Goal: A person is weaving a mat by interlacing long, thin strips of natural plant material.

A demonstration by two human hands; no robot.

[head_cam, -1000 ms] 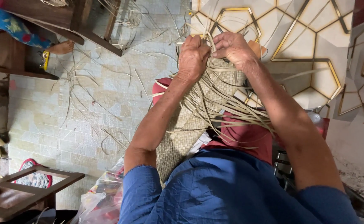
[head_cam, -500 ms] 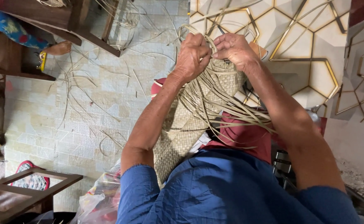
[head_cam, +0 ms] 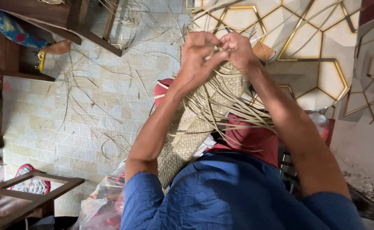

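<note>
Two bare hands meet close together at the far edge of a half-woven mat, seen from above. The left hand (head_cam: 197,55) and the right hand (head_cam: 238,49) both have their grip clenched on thin pale straw strips (head_cam: 221,106), fingertips pinching at the point where the two hands touch. The woven mat (head_cam: 182,140) lies across the person's lap, over a dark red cloth (head_cam: 251,138), with loose strip ends fanning out toward the right. Stray strips lie scattered on the tiled floor (head_cam: 67,127) to the left. A wooden stool frame (head_cam: 29,191) stands at lower left, and another person's foot (head_cam: 58,47) rests near a bench at upper left. To weave well here, it seems wise to keep each strip flat and pulled snug, one hand pinning the finished crossing while the other threads.
</note>
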